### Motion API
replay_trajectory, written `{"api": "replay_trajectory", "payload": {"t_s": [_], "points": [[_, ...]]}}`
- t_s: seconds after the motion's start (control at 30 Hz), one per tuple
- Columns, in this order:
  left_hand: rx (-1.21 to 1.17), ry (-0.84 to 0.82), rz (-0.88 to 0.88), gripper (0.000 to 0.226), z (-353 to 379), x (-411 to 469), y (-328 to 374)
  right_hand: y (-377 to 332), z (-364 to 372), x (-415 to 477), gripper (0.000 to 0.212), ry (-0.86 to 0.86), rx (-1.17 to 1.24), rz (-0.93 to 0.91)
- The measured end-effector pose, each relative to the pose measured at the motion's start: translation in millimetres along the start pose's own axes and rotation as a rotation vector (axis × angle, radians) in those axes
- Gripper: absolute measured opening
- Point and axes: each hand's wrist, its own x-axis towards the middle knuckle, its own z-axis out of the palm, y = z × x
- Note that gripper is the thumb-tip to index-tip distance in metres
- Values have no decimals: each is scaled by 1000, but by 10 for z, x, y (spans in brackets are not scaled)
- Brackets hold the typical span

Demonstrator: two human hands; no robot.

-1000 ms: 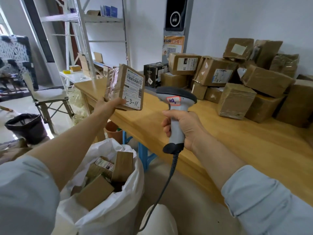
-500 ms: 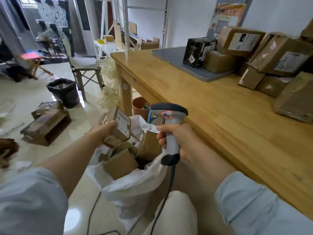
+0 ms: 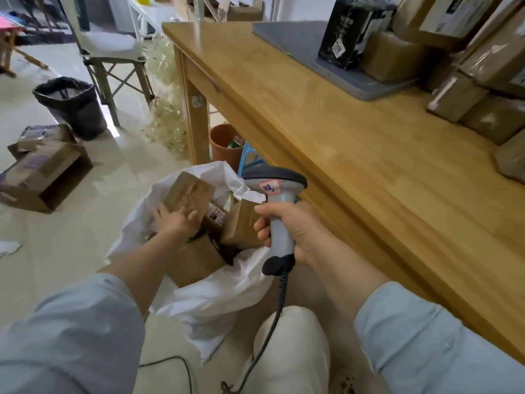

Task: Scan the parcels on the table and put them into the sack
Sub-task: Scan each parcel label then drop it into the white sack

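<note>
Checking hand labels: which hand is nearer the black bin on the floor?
Left. The left hand holds a parcel over the white sack, on the black bin's side; the right hand grips the barcode scanner farther from it, beside the table edge.

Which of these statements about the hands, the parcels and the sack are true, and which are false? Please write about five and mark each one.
1. The right hand grips the handle of the scanner. True.
2. The left hand is empty and rests on the table. False: it holds a brown parcel at the mouth of the white sack.
3. The white sack has nothing inside. False: other parcels already lie in it.
4. Stacked parcels stand at the far side of the table. True.
5. The black bin stands on the table. False: it stands on the floor, beside a chair.
</note>
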Motion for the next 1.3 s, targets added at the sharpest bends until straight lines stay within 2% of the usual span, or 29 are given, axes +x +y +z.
{"api": "replay_trajectory", "payload": {"t_s": [0.07, 0.13, 0.23, 0.3, 0.47, 0.63, 0.73, 0.93, 1.17, 1.3], "points": [[109, -48, -17, 54, 55, 95, -66, 12, -6, 18, 10, -6, 2, 4], [110, -93, -38, 51, 65, 124, -60, 15, -18, 11, 10, -12, 10, 5], [-52, -88, 23, 39, -34, -61, 129, 6, -42, -34, 9, -9, 13, -10], [-140, -12, 80, 33, -132, -237, 377, -11, -70, -95, 9, 0, 14, -37], [-231, 277, 248, 46, -427, -673, 1117, -62, -213, -336, 9, 33, 30, -88], [-298, 381, 506, 48, -615, -1136, 1789, -196, -508, -677, 15, 70, 127, -170], [-276, 339, 660, 51, -603, -1486, 2255, -317, -802, -961, 21, 132, 180, -237], [-231, 236, 928, 52, -377, -2107, 3264, -551, -1621, -1423, 13, 337, 313, -356], [-123, 105, 1115, 67, 108, -2717, 4408, -745, -2686, -1856, 16, 497, 487, -424], [0, 80, 1202, 74, 390, -2899, 5021, -803, -3168, -1916, 3, 579, 565, -431]]}}
